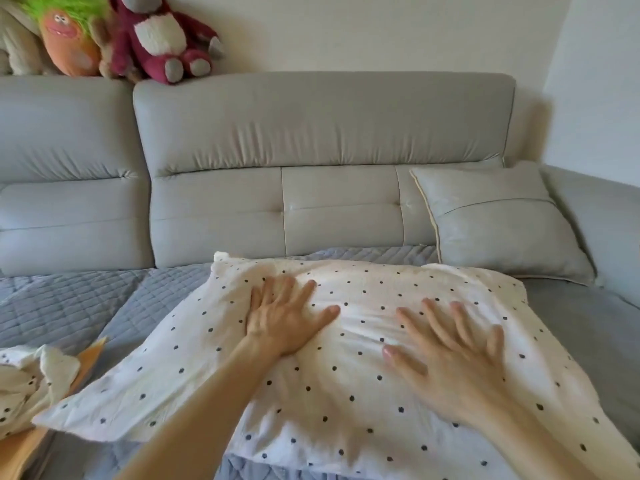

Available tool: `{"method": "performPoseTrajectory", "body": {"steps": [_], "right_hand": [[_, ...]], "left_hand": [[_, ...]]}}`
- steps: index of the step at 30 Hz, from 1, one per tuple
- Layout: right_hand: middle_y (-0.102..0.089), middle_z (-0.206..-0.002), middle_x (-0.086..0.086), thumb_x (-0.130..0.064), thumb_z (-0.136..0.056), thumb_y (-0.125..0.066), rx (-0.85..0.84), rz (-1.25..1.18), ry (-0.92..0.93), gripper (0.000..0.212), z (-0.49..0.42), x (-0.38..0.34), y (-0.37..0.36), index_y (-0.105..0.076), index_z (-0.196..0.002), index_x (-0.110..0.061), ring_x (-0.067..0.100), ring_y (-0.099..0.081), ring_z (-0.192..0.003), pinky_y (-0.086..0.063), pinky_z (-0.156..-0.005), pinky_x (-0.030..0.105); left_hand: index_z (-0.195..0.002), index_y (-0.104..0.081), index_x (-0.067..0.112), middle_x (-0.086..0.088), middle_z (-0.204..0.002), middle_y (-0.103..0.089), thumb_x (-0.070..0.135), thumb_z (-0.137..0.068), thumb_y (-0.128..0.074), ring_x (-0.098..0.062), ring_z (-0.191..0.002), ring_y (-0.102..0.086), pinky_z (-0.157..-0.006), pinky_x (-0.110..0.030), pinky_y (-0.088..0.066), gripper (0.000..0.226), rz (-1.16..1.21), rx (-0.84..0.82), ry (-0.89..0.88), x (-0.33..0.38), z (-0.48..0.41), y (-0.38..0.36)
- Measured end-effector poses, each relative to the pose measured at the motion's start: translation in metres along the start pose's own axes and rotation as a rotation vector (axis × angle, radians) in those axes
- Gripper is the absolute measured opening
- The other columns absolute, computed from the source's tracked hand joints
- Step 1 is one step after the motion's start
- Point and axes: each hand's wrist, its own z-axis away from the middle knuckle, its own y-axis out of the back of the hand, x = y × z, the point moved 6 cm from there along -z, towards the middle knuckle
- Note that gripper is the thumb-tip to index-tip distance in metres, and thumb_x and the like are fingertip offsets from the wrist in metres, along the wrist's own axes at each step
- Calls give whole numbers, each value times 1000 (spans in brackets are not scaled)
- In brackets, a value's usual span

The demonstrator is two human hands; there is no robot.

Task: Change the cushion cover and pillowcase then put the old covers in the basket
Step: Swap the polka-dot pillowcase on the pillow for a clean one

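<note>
Sofa (214, 202) bears a plump white pillow (346, 386), dark-dotted, creased.

A plump pillow (329, 393) in a white, dark-dotted pillowcase (398, 282) lies flat across the sofa seat (69, 306). A grey piped cushion (502, 223) leans against the backrest (311, 133) behind its right end. A crumpled dotted cover (24, 386) lies at the left.

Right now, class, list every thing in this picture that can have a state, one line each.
Dotted pillow: lying flat on the sofa seat, covered, pressed by both hands.
Left hand: open, fingers spread on the pillow.
Right hand: open, fingers spread on the pillow.
Grey cushion: covered, leaning against the backrest.
Dotted cloth: crumpled, at the left edge.
Plush toys: sitting atop the backrest.
</note>
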Motion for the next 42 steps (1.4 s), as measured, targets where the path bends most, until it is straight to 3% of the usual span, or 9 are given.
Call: {"method": "performPoseTrajectory", "body": {"steps": [3, 6, 11, 19, 25, 31, 36, 39, 42], "right_hand": [[18, -162, -18, -92, -72, 6, -123, -10, -109, 79, -25, 17, -2, 12, -144, -62, 30, 18, -150, 4, -110, 70], [13, -164, -13, -91, -73, 2, -206, -31, -181, 80, -48, 19, -1, 9, -146, -60, 38, 12, -150, 1, -107, 75], [7, -165, -12, -77, -85, 0, -171, 16, -61, 71, -85, -26, 2, 2, -151, -50, 35, 7, -150, -1, -108, 74], [7, -162, -25, -86, -70, 17, -37, -108, 66, 80, -113, -59, -16, 2, -145, -64, 16, 7, -152, -2, -119, 54], [11, -156, -35, -82, -65, 32, 89, -30, 108, 85, -75, -44, -23, 7, -144, -63, 2, 12, -149, 2, -121, 42], [8, -162, -25, -88, -67, 20, 35, 27, -20, 84, -62, -27, 3, 10, -146, -60, 11, 7, -152, -1, -117, 56], [2, -165, -16, -85, -76, 9, 10, -42, -52, 79, -70, -34, 30, 1, -149, -57, 27, 8, -152, 2, -113, 67], [6, -162, -24, -86, -73, 9, -1, -108, 179, 78, -59, -84, 20, 3, -146, -61, 19, 14, -152, 5, -115, 63], [11, -160, -25, -92, -69, 9, -88, 0, 10, 82, -76, -28, -5, 6, -146, -62, 20, 10, -152, 2, -113, 64]], "left_hand": [[-129, -46, 50, 8, -144, -44, 83, -79, -8, -27, -137, -34, -109, -57, -16, 71, -46, -17, 108, -33, -37, 28], [-77, -51, 33, 16, -79, -59, 53, -88, 7, -14, -76, -54, -90, -47, -37, 62, 145, 74, 189, -85, -62, 44], [-158, -14, 24, -13, -162, -21, 67, -97, -26, -32, -147, -24, -119, -41, -15, 75, 374, -243, 481, -185, -100, -13], [-114, -69, 32, -9, -128, -62, 23, -94, -50, -34, -117, -55, -92, -38, -45, 30, 377, 145, 423, -213, -143, 5], [-120, -68, 16, -14, -128, -58, 5, -89, -49, -40, -116, -55, -97, -48, -46, 39, 207, 355, 413, -240, -139, 56], [-126, -62, 35, -17, -133, -52, 58, -90, -30, -40, -116, -51, -94, -48, -48, 53, 228, 65, 407, -220, -115, 39], [-128, -57, 45, -1, -139, -55, 73, -80, -18, -31, -124, -51, -101, -49, -44, 67, 255, 258, 34, -127, -66, 86], [-142, -28, 60, 18, -159, -23, 85, -79, -9, -13, -149, -19, -120, -48, -16, 71, 59, 45, -266, -41, 0, 47], [-141, 0, 69, 25, -161, 0, 94, -73, 0, -11, -151, 4, -120, -52, -2, 73, 3, -5, -177, -66, 19, 12]]}}
